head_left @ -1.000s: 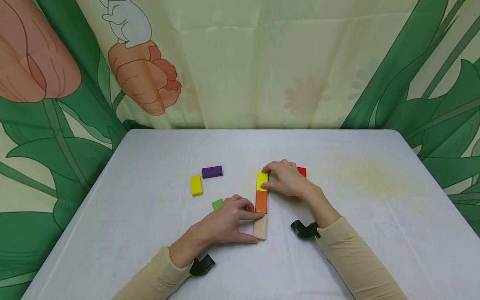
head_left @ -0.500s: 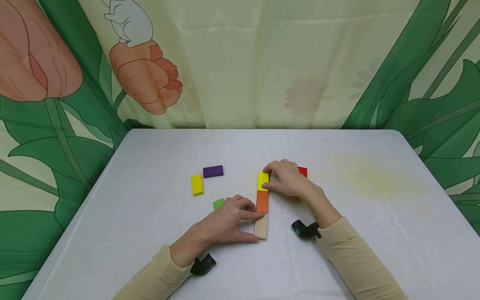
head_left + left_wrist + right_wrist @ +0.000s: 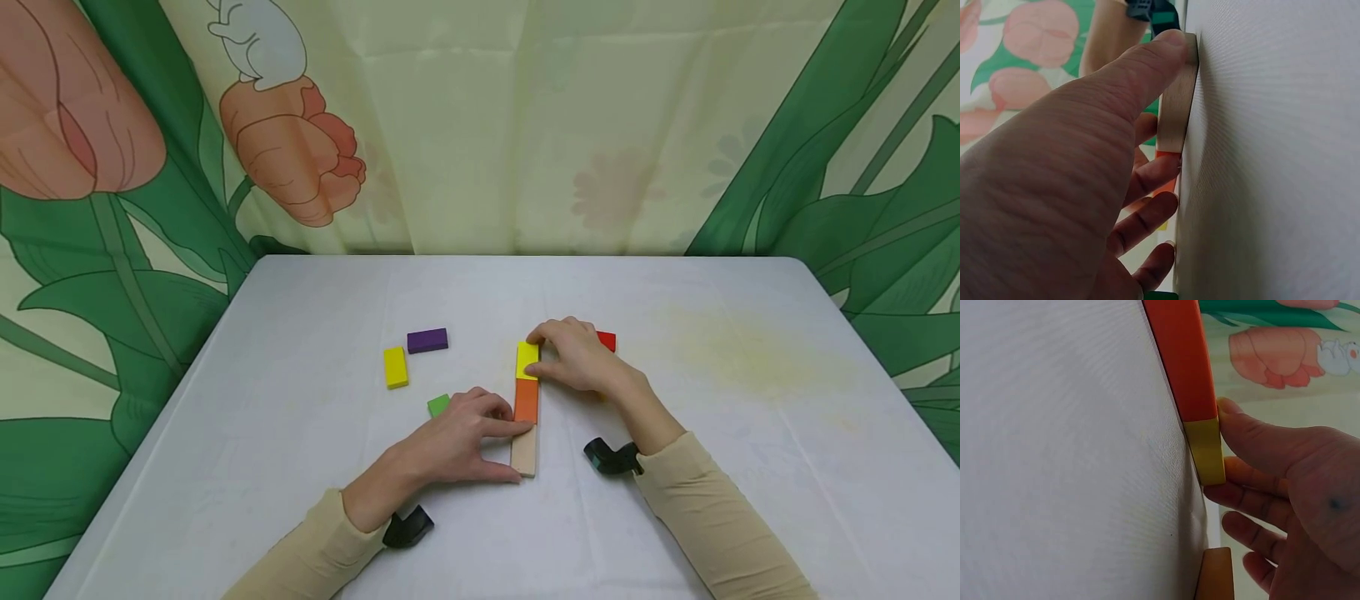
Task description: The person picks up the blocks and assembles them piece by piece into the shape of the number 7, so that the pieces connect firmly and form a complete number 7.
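I had the left hand [image 3: 465, 437] pinching the plain wooden block [image 3: 523, 458], thumb at its near end and index finger by the seam with the orange block [image 3: 527, 402]. The right hand [image 3: 576, 354] pinched the yellow block [image 3: 527, 357] between a thumb on its right side and fingers at its far end. The three lay end to end on the white table [image 3: 712, 508]: wood near, orange between, yellow far.

The orange one worried me most. I couldn't tell whether the left hand's other fingers touched it; uneven pressure from the two ends might have popped it sideways. The index finger at the seam could have wedged a gap, and a thumb dragging on release might have twisted the yellow end. Left of the row, the green block [image 3: 438, 406] sat partly hidden behind the left hand, where a careless knuckle could have knocked it.
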### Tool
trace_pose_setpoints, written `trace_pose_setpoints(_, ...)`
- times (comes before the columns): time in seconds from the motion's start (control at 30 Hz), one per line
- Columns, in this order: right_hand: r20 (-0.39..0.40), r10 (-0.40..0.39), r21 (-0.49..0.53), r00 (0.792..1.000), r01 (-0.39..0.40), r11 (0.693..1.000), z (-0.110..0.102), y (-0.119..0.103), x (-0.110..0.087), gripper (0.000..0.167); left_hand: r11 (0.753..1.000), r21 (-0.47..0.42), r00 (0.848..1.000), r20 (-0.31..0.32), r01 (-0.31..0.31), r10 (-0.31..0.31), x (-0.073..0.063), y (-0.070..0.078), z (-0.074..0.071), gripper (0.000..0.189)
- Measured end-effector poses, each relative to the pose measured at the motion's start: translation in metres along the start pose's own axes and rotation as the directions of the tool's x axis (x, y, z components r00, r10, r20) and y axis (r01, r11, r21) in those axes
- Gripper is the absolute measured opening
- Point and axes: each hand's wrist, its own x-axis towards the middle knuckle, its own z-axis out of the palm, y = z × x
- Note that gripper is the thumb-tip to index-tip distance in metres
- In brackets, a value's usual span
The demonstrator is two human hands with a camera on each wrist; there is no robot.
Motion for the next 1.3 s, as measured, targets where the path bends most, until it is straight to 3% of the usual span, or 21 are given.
trace_pose_setpoints(0.7, -0.001, 0.014, -0.003, 1.0, -0.014, 1.0, 0.0003, 0.0, -0.001, 0.045, 1.0, 0.008, 1.0, 0.009, -0.003, 0.003, -0.0004, 0.0001, 0.0003, 0.06)
trace_pose_setpoints(1.3, -0.003, -0.005, -0.016, 1.0, 0.005, 1.0, -0.0001, -0.0011, -0.0006, 0.044, 0.999, -0.037, 0.999, 0.041, 0.001, 0.001, 0.0006, -0.0021, -0.001, 0.058)
